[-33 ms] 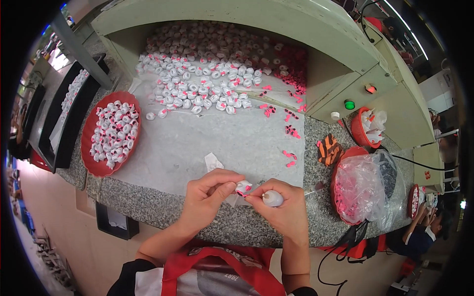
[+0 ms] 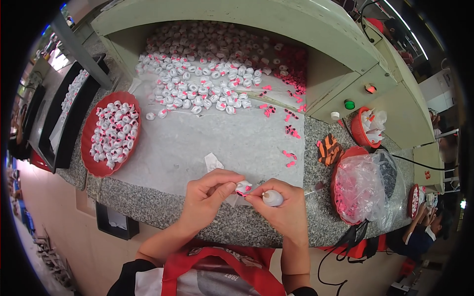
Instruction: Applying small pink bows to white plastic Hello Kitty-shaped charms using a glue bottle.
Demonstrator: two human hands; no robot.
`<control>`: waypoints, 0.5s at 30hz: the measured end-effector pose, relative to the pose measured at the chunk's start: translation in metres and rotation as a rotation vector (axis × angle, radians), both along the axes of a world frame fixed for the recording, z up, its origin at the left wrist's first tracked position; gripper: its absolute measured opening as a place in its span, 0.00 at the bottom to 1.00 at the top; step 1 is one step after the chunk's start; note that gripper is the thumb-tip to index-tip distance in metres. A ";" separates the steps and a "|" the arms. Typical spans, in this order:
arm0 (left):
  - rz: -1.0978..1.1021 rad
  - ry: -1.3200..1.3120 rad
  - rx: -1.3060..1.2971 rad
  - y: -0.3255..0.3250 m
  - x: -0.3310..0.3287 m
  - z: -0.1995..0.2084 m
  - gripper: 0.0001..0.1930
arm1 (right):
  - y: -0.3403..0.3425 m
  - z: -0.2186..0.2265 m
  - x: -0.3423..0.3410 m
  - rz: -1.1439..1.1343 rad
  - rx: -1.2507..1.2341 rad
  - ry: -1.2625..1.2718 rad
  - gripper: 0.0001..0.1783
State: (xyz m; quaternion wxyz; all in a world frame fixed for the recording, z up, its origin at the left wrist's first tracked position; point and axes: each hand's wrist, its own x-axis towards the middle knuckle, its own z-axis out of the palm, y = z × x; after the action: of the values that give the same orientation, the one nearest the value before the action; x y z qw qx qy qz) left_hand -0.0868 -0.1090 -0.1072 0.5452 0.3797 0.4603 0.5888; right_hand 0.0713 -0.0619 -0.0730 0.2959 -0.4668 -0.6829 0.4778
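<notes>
My left hand (image 2: 211, 194) pinches a small white rounded piece with pink marks (image 2: 243, 187) between thumb and fingers. Close beside it, my right hand (image 2: 280, 201) has a small white squeeze bottle (image 2: 272, 198) tucked in its grip. The thumb and forefinger of that hand meet a small pink-and-black part (image 2: 242, 194) at the lower side of the white piece. Whether this part is fixed to the piece, I cannot tell. Both hands are over the near edge of the white sheet (image 2: 177, 143). A crumpled white scrap (image 2: 213, 162) lies just beyond them.
Many similar white pieces (image 2: 197, 84) are heaped under a pale green hood (image 2: 247, 15). Small pink parts (image 2: 292, 131) lie along the sheet's right side. A red tray (image 2: 89, 158) of pieces stands left. On the right are an orange basket (image 2: 363, 136) and a plastic-covered red tray (image 2: 340, 212).
</notes>
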 end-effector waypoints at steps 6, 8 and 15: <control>0.024 -0.096 0.091 0.000 0.005 0.004 0.10 | -0.006 -0.011 -0.006 -0.139 0.091 -0.026 0.07; -0.001 -0.082 0.066 0.003 0.003 -0.001 0.11 | -0.009 -0.010 -0.009 -0.233 0.122 0.063 0.10; 0.080 -0.057 0.018 0.002 0.017 -0.003 0.10 | -0.002 -0.027 -0.010 -0.035 0.131 0.211 0.11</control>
State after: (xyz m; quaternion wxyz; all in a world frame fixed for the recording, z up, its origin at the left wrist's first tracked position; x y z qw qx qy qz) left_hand -0.0696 -0.1071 -0.1106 0.5307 0.3488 0.4541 0.6249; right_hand 0.0614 -0.0635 -0.1003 0.4045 -0.4055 -0.6692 0.4734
